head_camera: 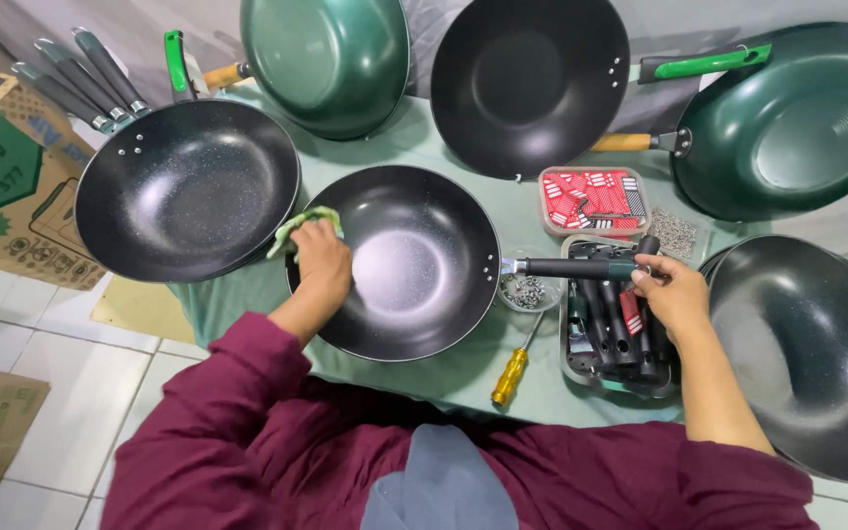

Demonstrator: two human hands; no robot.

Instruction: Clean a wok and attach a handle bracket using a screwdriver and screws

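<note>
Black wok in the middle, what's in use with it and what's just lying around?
In use:
left hand
green cloth
black speckled wok
dark wok handle
right hand

Lying about:
yellow-handled screwdriver
tray of spare dark handles
red-filled box
green woks

Woks [186,188] crowding all sides

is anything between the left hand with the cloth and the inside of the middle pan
Nothing visible. The left hand presses the green cloth directly on the inner wall of the middle pan. The right hand holds that pan's handle, off to the side.
</note>
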